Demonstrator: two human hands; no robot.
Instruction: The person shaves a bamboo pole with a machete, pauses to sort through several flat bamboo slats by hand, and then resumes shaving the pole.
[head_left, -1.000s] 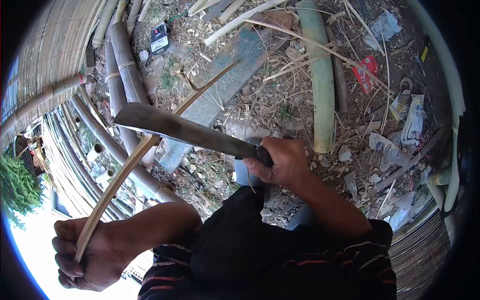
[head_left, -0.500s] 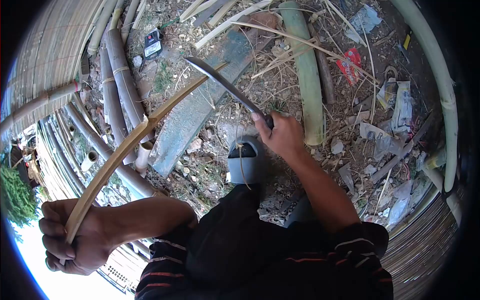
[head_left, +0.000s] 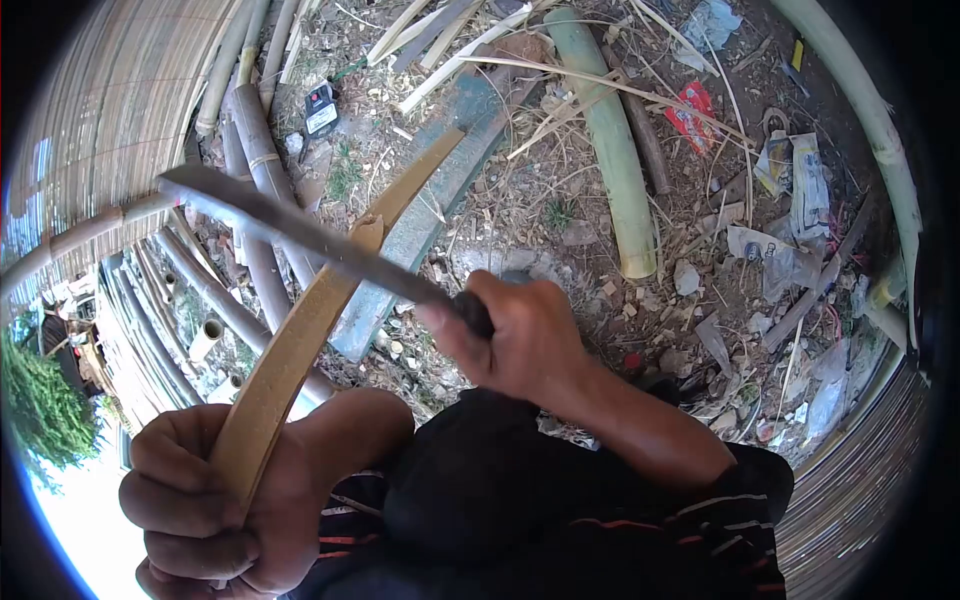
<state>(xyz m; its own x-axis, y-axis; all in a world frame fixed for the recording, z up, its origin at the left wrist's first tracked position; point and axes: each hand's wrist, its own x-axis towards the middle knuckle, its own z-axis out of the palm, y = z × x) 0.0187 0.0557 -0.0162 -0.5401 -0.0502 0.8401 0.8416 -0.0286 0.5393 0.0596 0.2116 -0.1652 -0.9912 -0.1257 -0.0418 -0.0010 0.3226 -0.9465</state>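
Head view: the bamboo strip is slanting up from the left hand, its far end lying over the bluish plank in view; contact there cannot be told. Left fingers are closing around the strip's near end. The right hand is clamping the dark handle of the long knife, whose blurred blade is crossing above the strip's middle; blade contact is unclear. Farther out, the green bamboo pole is lying right of the plank, near the red wrapper. The printed packet and clear plastic bag are lying crumpled beyond, contents indiscernible. The black device is resting left of the plank.
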